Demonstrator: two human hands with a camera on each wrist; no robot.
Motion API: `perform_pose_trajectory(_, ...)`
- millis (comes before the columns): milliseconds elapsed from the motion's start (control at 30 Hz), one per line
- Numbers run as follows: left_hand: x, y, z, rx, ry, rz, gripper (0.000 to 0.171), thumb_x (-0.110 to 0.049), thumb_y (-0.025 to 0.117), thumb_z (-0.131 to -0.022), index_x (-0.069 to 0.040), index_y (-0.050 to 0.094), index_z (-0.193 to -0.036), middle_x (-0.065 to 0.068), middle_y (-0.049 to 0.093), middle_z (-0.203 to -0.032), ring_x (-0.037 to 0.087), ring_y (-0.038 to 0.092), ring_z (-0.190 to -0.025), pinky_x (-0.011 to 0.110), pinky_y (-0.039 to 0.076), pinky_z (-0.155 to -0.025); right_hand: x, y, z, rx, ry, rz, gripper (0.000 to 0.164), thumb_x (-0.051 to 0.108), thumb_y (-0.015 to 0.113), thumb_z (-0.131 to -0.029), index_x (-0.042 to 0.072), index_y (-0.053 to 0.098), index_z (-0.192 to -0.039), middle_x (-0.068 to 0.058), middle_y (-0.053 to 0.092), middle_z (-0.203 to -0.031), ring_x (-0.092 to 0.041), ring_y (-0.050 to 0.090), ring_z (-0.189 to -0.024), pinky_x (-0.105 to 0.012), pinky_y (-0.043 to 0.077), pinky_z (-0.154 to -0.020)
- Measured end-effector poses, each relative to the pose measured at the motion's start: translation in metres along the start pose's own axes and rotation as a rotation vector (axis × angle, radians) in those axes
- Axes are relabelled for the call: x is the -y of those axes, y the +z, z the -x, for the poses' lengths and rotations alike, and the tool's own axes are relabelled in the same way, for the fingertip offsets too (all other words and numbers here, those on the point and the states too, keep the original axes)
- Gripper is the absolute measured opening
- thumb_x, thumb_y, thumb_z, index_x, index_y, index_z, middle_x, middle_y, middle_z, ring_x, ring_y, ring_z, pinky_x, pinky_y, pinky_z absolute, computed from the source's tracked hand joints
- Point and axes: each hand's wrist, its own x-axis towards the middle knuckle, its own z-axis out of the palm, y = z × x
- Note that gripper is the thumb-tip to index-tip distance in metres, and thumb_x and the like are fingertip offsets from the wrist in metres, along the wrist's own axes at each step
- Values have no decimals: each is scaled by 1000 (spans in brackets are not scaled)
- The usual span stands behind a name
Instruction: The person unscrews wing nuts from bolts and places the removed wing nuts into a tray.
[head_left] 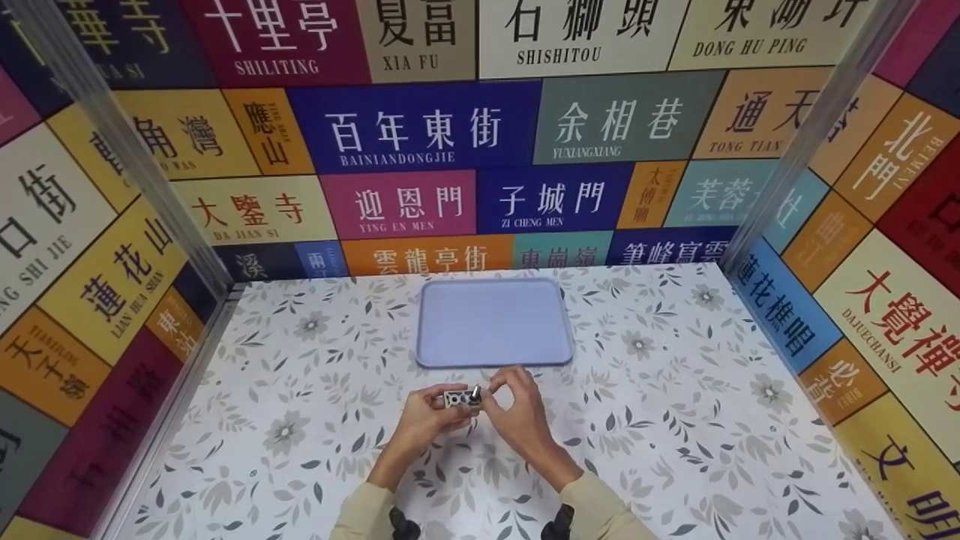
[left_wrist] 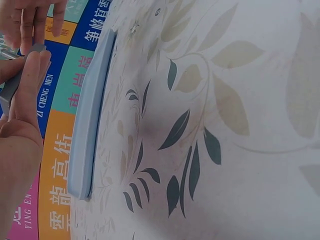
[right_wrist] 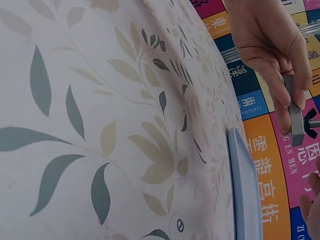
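A grey metal block [head_left: 457, 398] with round holes in its face is held between the thumb and fingers of my left hand [head_left: 426, 414], above the table. The block [right_wrist: 296, 114] appears edge-on in the right wrist view, with a black wing nut [right_wrist: 311, 123] on a metal bolt standing out from its side. My right hand [head_left: 519, 411] is bent close to the bolt [head_left: 476, 392] at the block's right end. No finger covers the wing nut in the right wrist view. Whether the right fingertips pinch the bolt's outer end cannot be made out.
A pale blue tray [head_left: 495, 322] lies just beyond the hands on the table [head_left: 360, 337], which has a leaf-patterned cover. Walls printed with coloured signs [head_left: 412, 127] stand at the back and on both sides.
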Motion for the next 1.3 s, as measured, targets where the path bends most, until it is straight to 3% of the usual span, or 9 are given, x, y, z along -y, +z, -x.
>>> perform_pose_trajectory(100, 0, -1, 0, 7, -9, 11, 47, 2, 69, -87, 11, 57, -131, 19, 75, -105, 20, 76, -89, 29, 66, -82, -1, 1, 3, 1, -21, 55, 19, 21, 79, -82, 17, 61, -77, 4, 63, -97, -18, 60, -99, -42, 52, -89)
perform_pose_trajectory(267, 0, -1, 0, 21, -7, 0, 49, -4, 73, -88, 11, 57, -131, 15, 76, -104, 17, 75, -90, 30, 66, -84, -2, 2, 6, 29, -32, 85, 18, 28, 82, -80, 19, 67, -86, 5, 63, -101, -16, 59, -102, -42, 51, -90)
perform_pose_trajectory(667, 4, -3, 1, 13, -4, 9, 45, 2, 69, -88, 11, 58, -130, 20, 76, -104, 20, 76, -89, 31, 65, -85, 0, 2, 8, 105, -39, -8, 15, 13, 74, -87, 13, 71, -102, 1, 63, -110, -18, 60, -108, -38, 57, -92)
perform_pose_trajectory(933, 4, -2, 2, 27, -13, 16, 44, 4, 68, -85, 13, 59, -127, 23, 75, -106, 22, 77, -89, 30, 66, -82, -4, 1, 4, 153, -61, -90, 15, 0, 67, -87, 10, 71, -97, -2, 65, -108, -20, 62, -107, -36, 57, -92)
perform_pose_trajectory(1200, 4, -2, 1, 41, -13, -12, 43, 4, 69, -86, 13, 60, -127, 22, 74, -107, 21, 76, -90, 30, 66, -81, -1, 0, 2, 150, -56, -169, 16, -6, 65, -88, 8, 71, -93, -6, 67, -104, -24, 61, -100, -27, 52, -82)
perform_pose_trajectory(1300, 3, -2, 0, 41, -13, -5, 44, 4, 69, -86, 13, 59, -128, 24, 74, -108, 23, 76, -91, 30, 66, -82, 0, 0, 2, 140, -46, -165, 15, -3, 66, -88, 9, 71, -95, -6, 67, -104, -24, 62, -101, -31, 53, -81)
